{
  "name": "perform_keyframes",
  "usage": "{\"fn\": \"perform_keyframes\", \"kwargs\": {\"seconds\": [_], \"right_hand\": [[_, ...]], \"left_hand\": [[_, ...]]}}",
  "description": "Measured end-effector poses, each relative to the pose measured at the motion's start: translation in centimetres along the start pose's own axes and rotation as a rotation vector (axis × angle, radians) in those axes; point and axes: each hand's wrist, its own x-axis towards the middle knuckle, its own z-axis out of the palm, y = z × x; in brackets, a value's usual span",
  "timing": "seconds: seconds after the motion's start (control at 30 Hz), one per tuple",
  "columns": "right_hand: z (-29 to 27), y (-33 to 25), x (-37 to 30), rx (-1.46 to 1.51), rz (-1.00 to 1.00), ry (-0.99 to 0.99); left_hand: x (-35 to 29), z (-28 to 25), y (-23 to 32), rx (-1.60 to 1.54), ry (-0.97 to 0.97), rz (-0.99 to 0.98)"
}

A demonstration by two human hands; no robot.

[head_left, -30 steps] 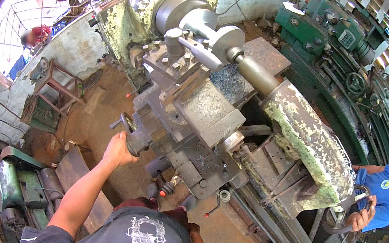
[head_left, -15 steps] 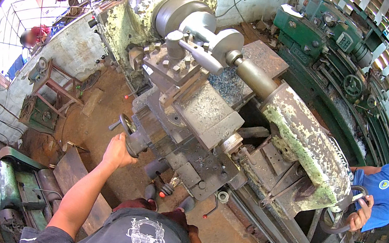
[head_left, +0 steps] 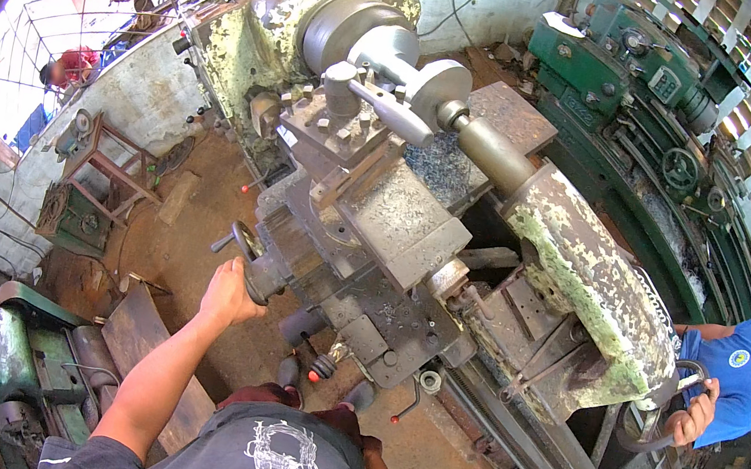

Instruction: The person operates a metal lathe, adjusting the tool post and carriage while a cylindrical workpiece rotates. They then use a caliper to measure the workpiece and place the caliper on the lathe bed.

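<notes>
My left hand (head_left: 232, 297) is closed on the rim of a dark handwheel (head_left: 249, 250) at the near side of a big worn lathe; its fingers are partly hidden behind the rim. My right hand (head_left: 372, 448) hangs low beside my hip, its fingers hidden by my shirt. Beyond the wheel sits the tool post (head_left: 339, 118) with its thick clamping lever (head_left: 395, 113). A shiny stepped metal workpiece (head_left: 437, 84) sits between the chuck (head_left: 348, 31) and the tailstock quill (head_left: 496, 153). Metal chips dust the flat top of the slide (head_left: 398, 214).
A co-worker in a blue shirt (head_left: 733, 375) holds the tailstock handwheel (head_left: 636, 439) at the right. Behind stands a green lathe (head_left: 621, 87). More machinery (head_left: 36, 359) is at the lower left, near a small wooden stand (head_left: 105, 160). Red-knobbed levers (head_left: 408, 404) stick out near my feet.
The co-worker's hand and the tailstock handwheel have shifted very slightly. My left hand stays on its handwheel, and the workpiece looks the same.
</notes>
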Motion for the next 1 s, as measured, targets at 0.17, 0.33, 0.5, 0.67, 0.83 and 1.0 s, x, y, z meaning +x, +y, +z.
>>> {"fn": "perform_keyframes", "kwargs": {"seconds": [0.17,0.33,0.5,0.67,0.83,1.0], "right_hand": [[0.3,0.3,0.4,-0.011,0.005,-0.024],[1.4,1.1,1.2,0.067,0.126,-0.036],[1.7,1.1,1.0,0.148,0.083,0.011],[1.0,0.8,0.4,0.215,0.091,0.007],[1.4,0.9,0.3,0.284,0.103,0.022],[2.3,1.0,0.7,0.205,0.009,0.172]], "left_hand": [[0.0,0.1,0.0,0.010,0.012,0.001],[-0.1,0.1,0.0,0.005,0.026,0.006],[-0.1,0.2,0.0,0.000,0.020,0.001],[-0.1,0.2,0.0,-0.001,0.016,0.001],[-0.4,0.1,0.1,0.010,0.021,0.003],[-0.4,0.3,0.1,0.005,0.041,0.011]]}}
